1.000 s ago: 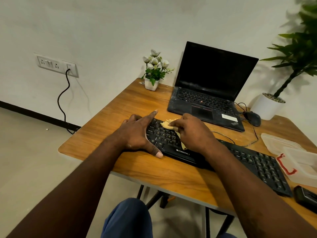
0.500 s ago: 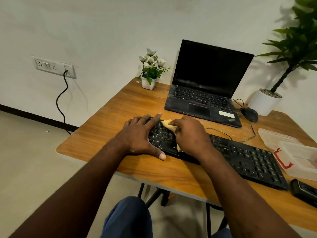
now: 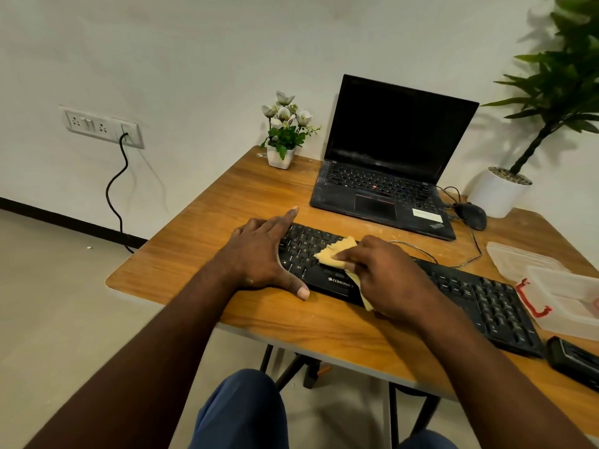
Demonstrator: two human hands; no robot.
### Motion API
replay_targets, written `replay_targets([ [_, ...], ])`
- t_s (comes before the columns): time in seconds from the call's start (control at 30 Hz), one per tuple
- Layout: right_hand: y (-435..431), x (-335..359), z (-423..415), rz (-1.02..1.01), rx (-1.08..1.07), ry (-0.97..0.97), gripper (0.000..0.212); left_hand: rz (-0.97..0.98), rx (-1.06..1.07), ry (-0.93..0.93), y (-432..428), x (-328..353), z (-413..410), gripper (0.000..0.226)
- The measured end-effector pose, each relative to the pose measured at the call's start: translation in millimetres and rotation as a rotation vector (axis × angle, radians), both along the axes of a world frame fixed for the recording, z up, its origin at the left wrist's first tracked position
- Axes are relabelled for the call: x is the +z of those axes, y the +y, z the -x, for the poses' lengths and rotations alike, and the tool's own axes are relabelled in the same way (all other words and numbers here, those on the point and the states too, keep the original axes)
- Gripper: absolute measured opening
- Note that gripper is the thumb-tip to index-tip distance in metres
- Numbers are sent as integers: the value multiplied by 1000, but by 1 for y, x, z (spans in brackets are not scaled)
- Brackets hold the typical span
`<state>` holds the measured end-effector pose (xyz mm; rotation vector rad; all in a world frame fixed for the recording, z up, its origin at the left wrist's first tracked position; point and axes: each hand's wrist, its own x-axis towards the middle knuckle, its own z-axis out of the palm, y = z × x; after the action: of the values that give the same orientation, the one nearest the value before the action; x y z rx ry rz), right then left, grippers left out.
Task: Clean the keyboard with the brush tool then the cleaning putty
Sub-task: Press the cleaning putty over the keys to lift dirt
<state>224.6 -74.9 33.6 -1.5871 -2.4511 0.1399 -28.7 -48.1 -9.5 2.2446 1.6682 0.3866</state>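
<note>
While the wooden table bears the black keyboard slantwise near its front edge, my left hand lies flat, fingers straight, over the keyboard's left end, and my right hand pinches the yellow cleaning putty against the keys just beside it.
</note>
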Motion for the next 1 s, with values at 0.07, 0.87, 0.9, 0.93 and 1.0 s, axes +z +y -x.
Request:
replay_targets([
  [0.07,-4,3,-12,21,-40,8,37,12,-2,-26,0,1,1,157],
  [0.87,-3,12,24,45,51,-51,35,78,51,-110,-2,6,3,160],
  [0.9,-3,15,16,58,34,-60,35,77,53,-112,-3,6,3,159],
  [0.93,-1,18,9,58,7,-76,36,78,57,-113,-3,6,3,159],
  [1.0,5,19,4,-7,-69,-78,36,78,62,-109,-3,7,3,159],
])
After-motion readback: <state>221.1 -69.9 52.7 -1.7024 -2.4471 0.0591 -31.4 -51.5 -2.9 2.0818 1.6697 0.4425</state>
